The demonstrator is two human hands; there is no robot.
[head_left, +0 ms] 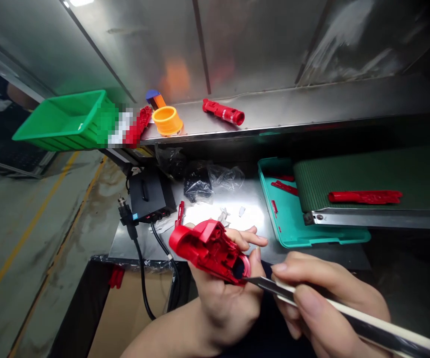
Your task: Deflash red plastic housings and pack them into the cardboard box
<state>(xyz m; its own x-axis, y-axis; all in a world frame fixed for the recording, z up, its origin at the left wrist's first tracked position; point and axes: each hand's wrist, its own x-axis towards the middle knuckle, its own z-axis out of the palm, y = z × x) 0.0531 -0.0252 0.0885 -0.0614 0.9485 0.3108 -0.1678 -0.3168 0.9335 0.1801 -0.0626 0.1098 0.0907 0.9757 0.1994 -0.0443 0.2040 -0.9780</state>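
Note:
My left hand (pixel 228 303) is closed around a red plastic housing (pixel 205 251), its ribbed, hollow inside turned up towards me. A round opening with a ring-shaped rim forms the end nearest my right hand. In my right hand (pixel 334 298) I grip a craft knife (pixel 364 320) with a pale and black handle, held like a pen. Its dark blade tip meets, or lies very close to, the lower edge of that ring. Fingers of my left hand stretch out behind the housing, and the thumb is beside the ring.
A metal shelf carries a green bin (pixel 61 122), an orange ring (pixel 167 121) and a red tube (pixel 223 112). At right, a conveyor belt (pixel 368 171) bearing a red part (pixel 364 197) overhangs a teal tray (pixel 282 228). A black box (pixel 151 194) with cables stands at left, above a lined carton (pixel 129 303).

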